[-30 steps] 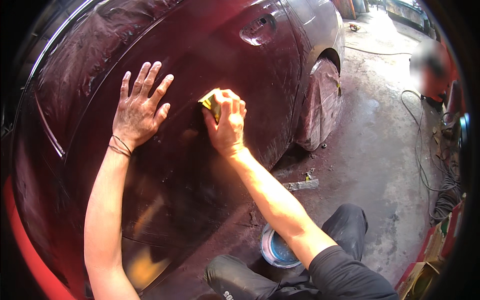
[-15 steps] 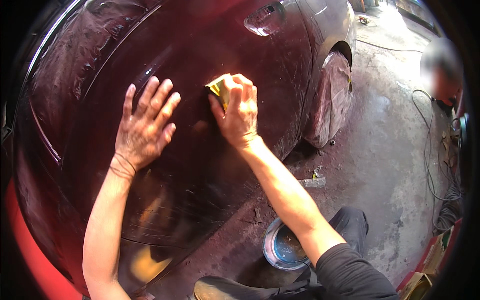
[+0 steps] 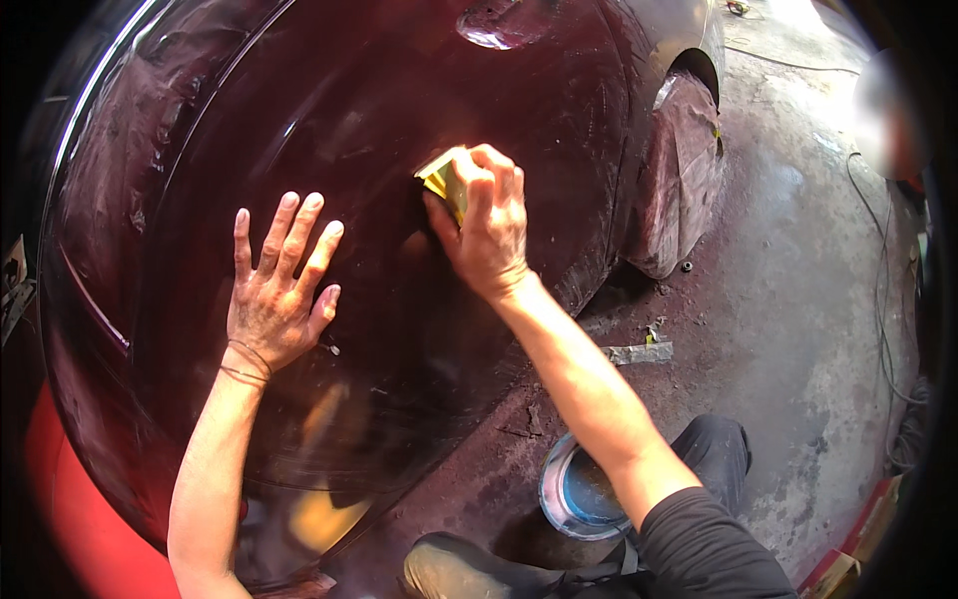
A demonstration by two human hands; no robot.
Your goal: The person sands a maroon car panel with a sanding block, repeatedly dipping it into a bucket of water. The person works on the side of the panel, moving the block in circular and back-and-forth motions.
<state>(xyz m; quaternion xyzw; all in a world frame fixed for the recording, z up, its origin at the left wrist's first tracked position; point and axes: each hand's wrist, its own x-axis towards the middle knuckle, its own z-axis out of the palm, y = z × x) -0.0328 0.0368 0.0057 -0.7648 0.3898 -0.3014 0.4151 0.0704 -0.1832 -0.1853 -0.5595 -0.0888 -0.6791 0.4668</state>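
A dark red car door panel (image 3: 349, 130) fills the left and middle of the view. My right hand (image 3: 487, 215) is closed around a folded piece of yellow sandpaper (image 3: 444, 184), which is pressed to the panel. Part of the sandpaper is hidden by the fingers. To its left, my left hand (image 3: 281, 285) is spread over the panel, palm down, holding nothing. Whether the palm touches the surface is hard to tell. Above both hands sits the door handle recess (image 3: 499, 25).
A covered wheel (image 3: 681, 180) stands at the right of the door. Below my right forearm is a bucket (image 3: 579, 489) with bluish liquid. A tape strip (image 3: 639, 353) lies on the concrete floor (image 3: 788, 329). Another person (image 3: 886, 115) is at the right edge, near a hanging cable (image 3: 884, 270).
My left hand has shifted down the panel, fingers still spread. My right hand keeps hold of the sandpaper at nearly the same place in view. The view has tilted slightly, shifting the car and floor.
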